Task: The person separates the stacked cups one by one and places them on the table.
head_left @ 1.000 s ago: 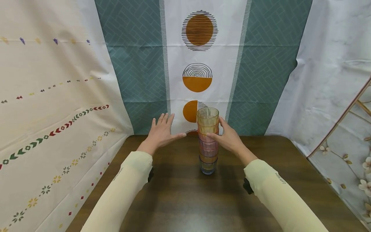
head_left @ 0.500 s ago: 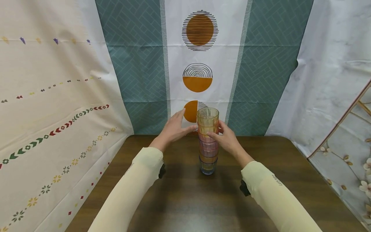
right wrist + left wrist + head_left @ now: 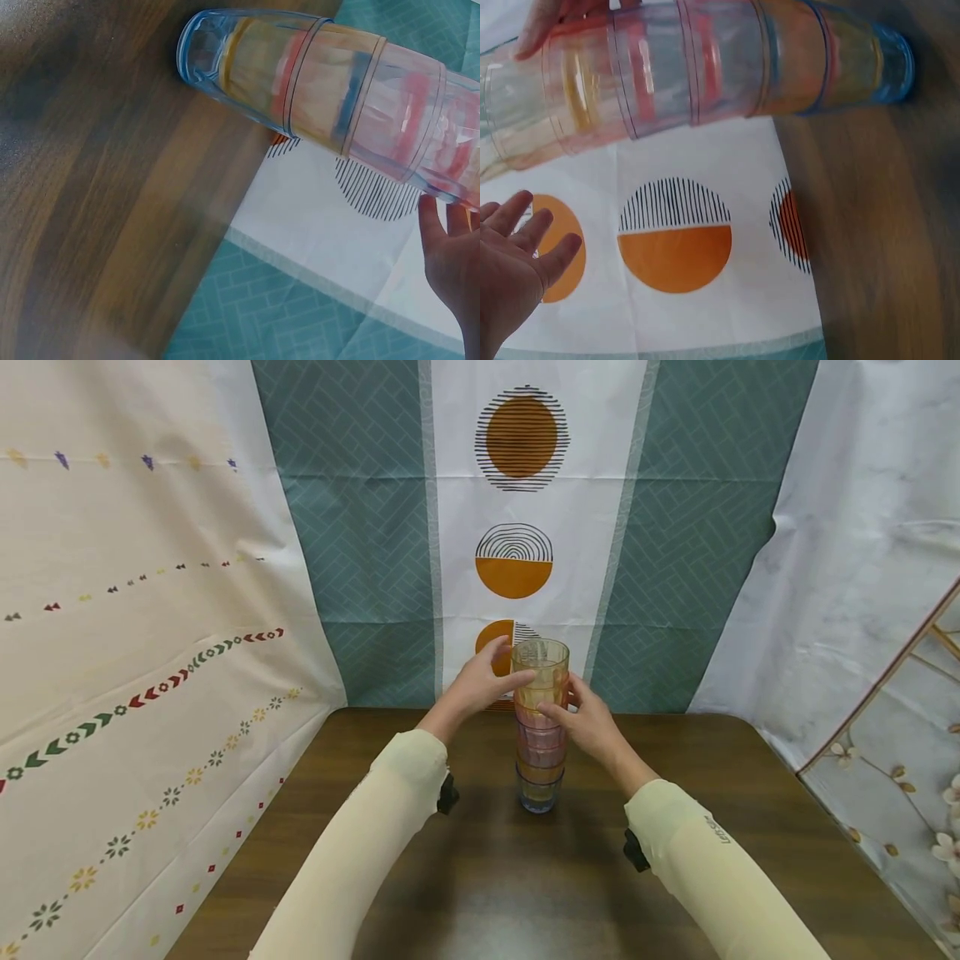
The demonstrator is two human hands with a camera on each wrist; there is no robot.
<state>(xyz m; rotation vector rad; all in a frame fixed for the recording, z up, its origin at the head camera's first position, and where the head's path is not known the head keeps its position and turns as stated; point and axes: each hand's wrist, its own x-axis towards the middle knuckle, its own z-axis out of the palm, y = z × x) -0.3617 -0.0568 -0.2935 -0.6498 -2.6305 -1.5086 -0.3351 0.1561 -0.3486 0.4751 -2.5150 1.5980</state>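
Observation:
A tall stack of several nested clear tumblers (image 3: pixel 541 747) stands upright on the brown table, a yellow tumbler (image 3: pixel 543 670) on top and a blue one (image 3: pixel 538 795) at the bottom. My right hand (image 3: pixel 592 718) grips the upper part from the right, thumb in front and fingers partly hidden behind. In the right wrist view the right hand (image 3: pixel 454 262) reaches the stack at the image's edge. My left hand (image 3: pixel 480 681) is beside the top tumbler, thumb overlapping it in the head view. The left wrist view shows the left hand (image 3: pixel 525 255) with spread fingers and a gap to the stack.
The wooden table (image 3: pixel 495 893) reaches back to a hanging patterned cloth (image 3: pixel 375 568). A cream curtain (image 3: pixel 150 693) hangs along the left side, and a white floral cloth (image 3: pixel 840 610) along the right.
My left hand has moved right, from well left of the stack to beside the top yellow tumbler. The right hand stays at the stack, which has not visibly moved.

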